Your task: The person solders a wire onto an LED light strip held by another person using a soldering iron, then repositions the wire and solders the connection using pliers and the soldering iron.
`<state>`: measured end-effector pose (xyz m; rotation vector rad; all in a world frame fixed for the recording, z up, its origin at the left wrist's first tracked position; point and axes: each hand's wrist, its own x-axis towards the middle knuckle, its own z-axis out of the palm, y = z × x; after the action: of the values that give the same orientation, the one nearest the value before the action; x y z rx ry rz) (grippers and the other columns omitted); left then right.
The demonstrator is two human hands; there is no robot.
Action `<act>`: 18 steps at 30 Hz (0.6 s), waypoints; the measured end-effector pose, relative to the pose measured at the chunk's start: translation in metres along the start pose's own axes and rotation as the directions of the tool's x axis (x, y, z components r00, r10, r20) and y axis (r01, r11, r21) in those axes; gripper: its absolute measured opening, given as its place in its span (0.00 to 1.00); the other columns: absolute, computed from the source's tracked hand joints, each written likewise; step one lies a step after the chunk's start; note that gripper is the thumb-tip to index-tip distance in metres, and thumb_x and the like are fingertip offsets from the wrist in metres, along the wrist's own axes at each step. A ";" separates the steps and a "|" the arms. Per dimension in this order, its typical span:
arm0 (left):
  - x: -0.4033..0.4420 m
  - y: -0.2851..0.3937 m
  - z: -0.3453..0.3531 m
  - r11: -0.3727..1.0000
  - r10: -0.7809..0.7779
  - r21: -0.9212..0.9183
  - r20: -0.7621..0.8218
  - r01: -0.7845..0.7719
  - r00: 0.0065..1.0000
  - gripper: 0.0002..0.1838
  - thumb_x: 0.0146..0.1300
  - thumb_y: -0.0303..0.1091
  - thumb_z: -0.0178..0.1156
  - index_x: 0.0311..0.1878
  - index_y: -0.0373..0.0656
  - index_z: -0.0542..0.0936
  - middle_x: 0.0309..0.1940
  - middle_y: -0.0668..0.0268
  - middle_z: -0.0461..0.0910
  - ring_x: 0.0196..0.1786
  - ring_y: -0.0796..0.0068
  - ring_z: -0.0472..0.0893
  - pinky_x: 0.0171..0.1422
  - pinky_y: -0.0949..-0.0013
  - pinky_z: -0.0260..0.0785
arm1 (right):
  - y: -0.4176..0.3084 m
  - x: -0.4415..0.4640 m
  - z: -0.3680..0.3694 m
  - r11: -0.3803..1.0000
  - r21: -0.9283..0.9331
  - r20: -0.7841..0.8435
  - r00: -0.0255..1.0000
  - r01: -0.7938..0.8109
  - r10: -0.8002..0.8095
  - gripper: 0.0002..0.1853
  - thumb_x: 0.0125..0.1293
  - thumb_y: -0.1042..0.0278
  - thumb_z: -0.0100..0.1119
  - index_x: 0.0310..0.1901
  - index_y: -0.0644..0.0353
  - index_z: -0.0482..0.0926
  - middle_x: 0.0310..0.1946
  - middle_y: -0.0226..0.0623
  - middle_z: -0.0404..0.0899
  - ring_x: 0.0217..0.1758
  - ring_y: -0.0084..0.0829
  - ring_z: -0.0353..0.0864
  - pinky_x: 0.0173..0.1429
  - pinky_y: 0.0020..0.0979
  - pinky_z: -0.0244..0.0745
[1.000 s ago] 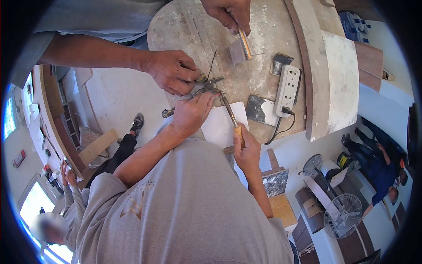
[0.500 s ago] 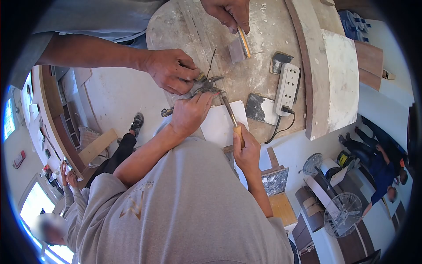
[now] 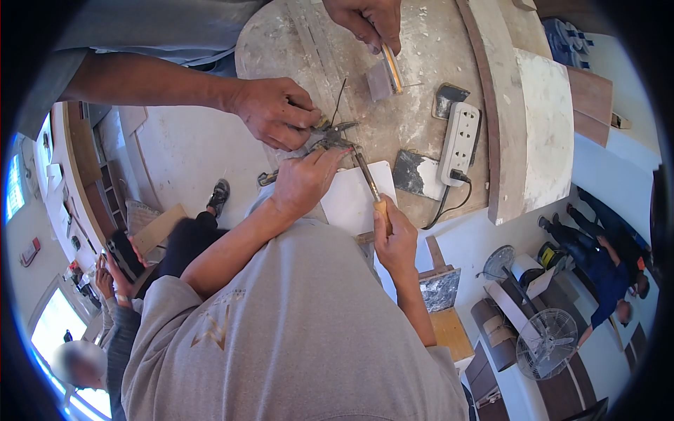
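In my right hand (image 3: 397,238) is a soldering iron (image 3: 370,181) with a wooden handle, its fingers wrapped round the handle. The metal shaft slants up to my left hand (image 3: 309,179), which is closed at a small dark metal piece (image 3: 330,140); what its fingers grip is hidden. A co-worker's hand (image 3: 277,116) is closed at the same dark piece from across the table. Their other hand (image 3: 365,24) holds a flat grey piece (image 3: 382,81) with a yellow edge. A white sheet (image 3: 361,200) lies under the iron's shaft.
A white power strip (image 3: 460,144) with a black plug (image 3: 458,175) lies on the dusty table (image 3: 414,42). Dark plates (image 3: 418,173) are beside it. A raised board (image 3: 484,91) borders the right. Beyond stand a fan (image 3: 547,344) and other people (image 3: 607,274).
My hands and the iron hold almost the same place. At the lower left, a person in dark clothing has come into view with a dark object.
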<state>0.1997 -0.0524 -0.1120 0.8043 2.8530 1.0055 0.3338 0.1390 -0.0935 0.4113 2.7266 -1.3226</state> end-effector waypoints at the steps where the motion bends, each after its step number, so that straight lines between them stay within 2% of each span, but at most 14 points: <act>1: 0.000 0.000 0.000 1.000 0.004 0.000 -0.003 -0.004 1.000 0.06 0.65 0.27 0.68 0.44 0.39 0.86 0.31 0.60 0.86 0.27 0.60 0.86 0.28 0.62 0.77 | 0.000 0.000 0.000 1.000 -0.001 0.001 1.000 0.002 -0.002 0.20 0.71 0.69 0.62 0.62 0.65 0.80 0.38 0.54 0.84 0.39 0.52 0.86 0.44 0.42 0.80; 16: -0.001 -0.001 0.000 1.000 -0.008 0.010 0.031 0.007 0.999 0.06 0.67 0.28 0.67 0.45 0.39 0.86 0.31 0.60 0.86 0.27 0.59 0.86 0.28 0.62 0.77 | 0.000 0.001 0.001 1.000 0.000 -0.005 1.000 0.007 -0.007 0.19 0.71 0.70 0.62 0.62 0.65 0.80 0.37 0.54 0.84 0.38 0.52 0.86 0.43 0.42 0.80; 18: -0.002 -0.004 0.003 1.000 0.017 0.009 -0.003 -0.017 1.000 0.06 0.66 0.28 0.66 0.45 0.42 0.83 0.29 0.62 0.82 0.25 0.59 0.84 0.26 0.61 0.76 | -0.001 0.002 0.001 1.000 -0.008 0.000 1.000 0.005 -0.005 0.19 0.71 0.70 0.62 0.62 0.65 0.80 0.36 0.54 0.84 0.37 0.52 0.85 0.43 0.42 0.80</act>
<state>0.2000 -0.0540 -0.1169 0.8301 2.8603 0.9980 0.3319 0.1381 -0.0936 0.4044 2.7340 -1.3132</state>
